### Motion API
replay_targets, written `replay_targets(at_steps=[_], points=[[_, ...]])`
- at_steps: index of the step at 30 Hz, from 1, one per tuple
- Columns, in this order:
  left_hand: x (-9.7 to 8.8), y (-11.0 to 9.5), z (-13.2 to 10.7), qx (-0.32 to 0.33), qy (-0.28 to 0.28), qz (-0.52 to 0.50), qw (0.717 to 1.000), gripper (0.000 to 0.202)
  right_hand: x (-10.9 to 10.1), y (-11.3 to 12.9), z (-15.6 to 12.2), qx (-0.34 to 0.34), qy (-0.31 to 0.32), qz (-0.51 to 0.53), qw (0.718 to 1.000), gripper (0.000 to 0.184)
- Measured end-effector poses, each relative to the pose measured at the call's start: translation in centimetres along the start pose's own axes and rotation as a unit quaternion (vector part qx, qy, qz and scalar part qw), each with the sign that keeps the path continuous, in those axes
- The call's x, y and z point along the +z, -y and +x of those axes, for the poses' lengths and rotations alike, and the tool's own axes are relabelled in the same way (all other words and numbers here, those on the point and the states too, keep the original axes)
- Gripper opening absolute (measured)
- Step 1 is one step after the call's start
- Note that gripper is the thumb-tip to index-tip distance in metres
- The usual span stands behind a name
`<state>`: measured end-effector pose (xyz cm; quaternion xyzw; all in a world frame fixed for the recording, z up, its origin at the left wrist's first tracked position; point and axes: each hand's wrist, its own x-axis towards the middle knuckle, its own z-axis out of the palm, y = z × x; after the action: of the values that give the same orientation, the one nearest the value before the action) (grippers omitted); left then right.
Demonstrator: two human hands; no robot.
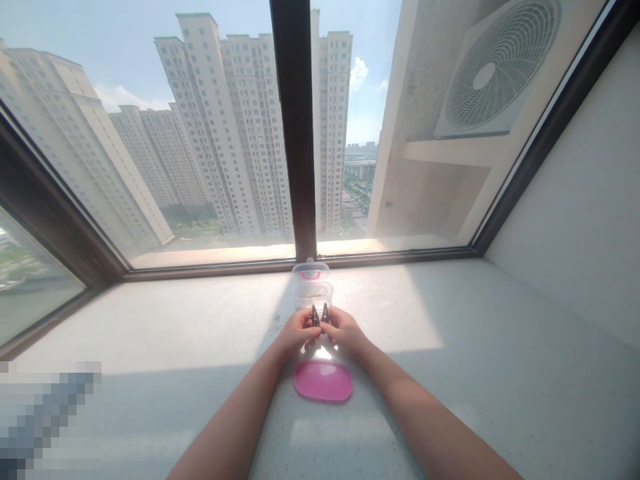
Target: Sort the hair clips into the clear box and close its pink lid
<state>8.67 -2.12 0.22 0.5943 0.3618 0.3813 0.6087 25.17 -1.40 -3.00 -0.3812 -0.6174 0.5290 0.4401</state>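
My left hand [299,331] and my right hand [346,329] are close together over the sill, almost touching. Pinched in the left fingers is a small dark clip [315,316], narrow end pointing up. The right fingers grip a similar dark clip [325,313], upright beside the first. Just beyond the hands stands a clear plastic box [314,291], its contents too small to make out. Behind it a clear lid [311,268] with a pink handle leans near the window frame. Nearer to me than the hands lies a glossy pink oval tray or lid [323,381].
Some tiny thin items [277,323] lie on the white sill [200,320] left of the box. A dark window frame [300,167] and glass border the far side. The white wall [570,200] rises at the right. Sunlight and shadow cross the surface.
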Motion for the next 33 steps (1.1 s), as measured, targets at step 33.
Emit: replay_targets(at_steps=[33], points=[[0.4, 0.0, -0.5, -0.008, -0.042, -0.014, 0.999, 0.038, -1.0, 2.5, -0.7, 0.052, 0.046, 0.093, 0.993, 0.034]])
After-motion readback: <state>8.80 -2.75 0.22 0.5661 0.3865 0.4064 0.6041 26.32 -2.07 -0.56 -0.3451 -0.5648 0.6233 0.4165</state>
